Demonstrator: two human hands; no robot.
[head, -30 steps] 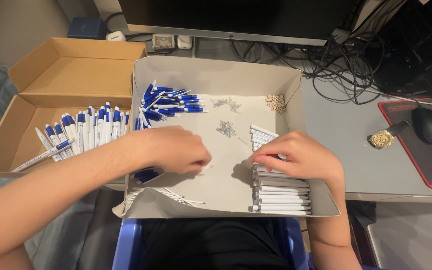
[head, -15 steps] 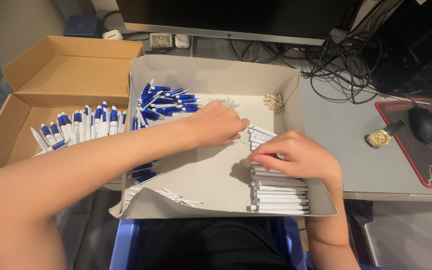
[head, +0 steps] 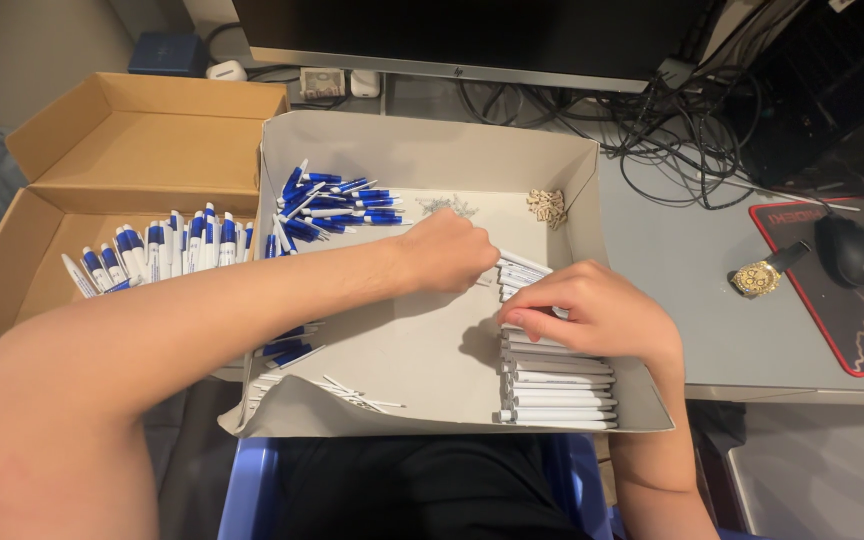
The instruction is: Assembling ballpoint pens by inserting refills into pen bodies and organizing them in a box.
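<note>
My left hand [head: 447, 250] reaches across a shallow grey cardboard box [head: 422, 150]. Its fingers are pinched together at the far end of a row of white pen barrels [head: 557, 385], and whatever is between them is hidden. My right hand [head: 597, 312] lies on the same row, fingertips curled around one barrel at its left end. In the box's far left corner lies a heap of blue pen parts [head: 337, 205]. Beyond my left hand sits a small pile of thin metal springs [head: 449, 206], with a clump of tan small parts [head: 547, 205] to its right.
A brown cardboard box [head: 102, 150] at the left holds several blue-and-white pens [head: 157, 250]. On the grey desk to the right are a gold wristwatch [head: 755, 277], a black mouse [head: 845, 248] on a red-edged mat, and tangled cables [head: 692, 130] under a monitor. Thin white rods [head: 352, 393] lie at the box's near edge.
My left hand has moved from the left middle of the grey box, up and to the right, to the far end of the barrel row. The right hand has stayed on the barrels.
</note>
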